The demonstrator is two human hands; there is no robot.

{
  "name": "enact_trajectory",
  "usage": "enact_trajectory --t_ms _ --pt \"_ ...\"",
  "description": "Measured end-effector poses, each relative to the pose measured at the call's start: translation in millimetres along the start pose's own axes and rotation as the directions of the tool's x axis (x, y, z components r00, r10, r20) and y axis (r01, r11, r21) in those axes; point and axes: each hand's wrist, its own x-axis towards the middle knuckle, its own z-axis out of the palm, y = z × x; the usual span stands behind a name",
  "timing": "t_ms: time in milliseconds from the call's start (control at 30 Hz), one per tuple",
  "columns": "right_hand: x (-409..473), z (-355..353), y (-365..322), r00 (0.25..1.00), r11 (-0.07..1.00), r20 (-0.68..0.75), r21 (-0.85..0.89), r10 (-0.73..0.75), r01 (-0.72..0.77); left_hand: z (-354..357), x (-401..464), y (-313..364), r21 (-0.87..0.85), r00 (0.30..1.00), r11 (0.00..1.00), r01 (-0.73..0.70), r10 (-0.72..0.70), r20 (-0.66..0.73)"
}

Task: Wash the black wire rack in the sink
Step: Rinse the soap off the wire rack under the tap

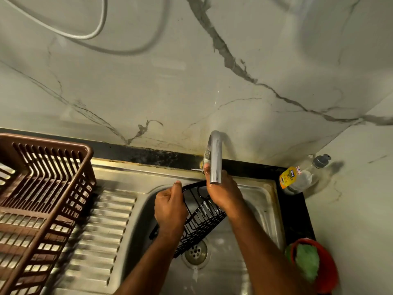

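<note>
The black wire rack [201, 218] hangs tilted over the steel sink [263, 201], above the drain [196, 252]. My left hand [170, 211] grips the rack's left rim, thumb up near the top corner. My right hand [223, 190] is at the rack's upper right end, right under the tap spout [215, 158]; its fingers are hidden behind the spout and the back of the hand. A thin stream of water runs over the wires.
A brown plastic dish basket [42, 188] sits on the ribbed drainboard [102, 231] at left. A dish-soap bottle [297, 177] lies at the back right corner. A red bowl with a green scrubber [308, 265] stands right of the sink.
</note>
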Motion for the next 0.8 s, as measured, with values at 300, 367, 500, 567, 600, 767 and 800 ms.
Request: enact_trajectory --t_ms 300,367,500,567,600,767,800 --pt "-70 26 -40 0.976 0.955 -0.024 -0.213 -0.214 0.204 7 8 0 -0.035 1.0 0.999 -0.026 0.025 -0.013" --pt "-51 22 -29 0.985 0.981 -0.087 -0.139 -0.149 0.136 1 7 3 -0.032 0.999 0.999 -0.04 0.04 -0.004" --pt "2 15 1 0.991 0.994 -0.133 -0.1 0.031 -0.045 -7 14 -8 -0.113 0.999 0.993 0.019 -0.024 -0.046" --pt "3 15 1 0.992 0.995 -0.116 -0.082 0.044 -0.054 -9 15 -13 -0.163 0.997 0.986 0.03 -0.04 -0.06" --pt "-5 15 -3 0.993 0.998 -0.107 -0.046 0.041 -0.046 -10 14 -13 -0.157 0.998 0.987 0.014 -0.024 -0.061" --pt "-67 36 -38 0.988 0.956 -0.08 -0.272 -0.131 0.105 -2 3 -18 -0.098 0.998 0.995 -0.026 0.021 -0.057" --pt "-78 42 -42 0.984 0.947 -0.065 -0.288 -0.167 0.142 1 0 -19 -0.125 0.999 0.992 -0.004 -0.002 -0.049"
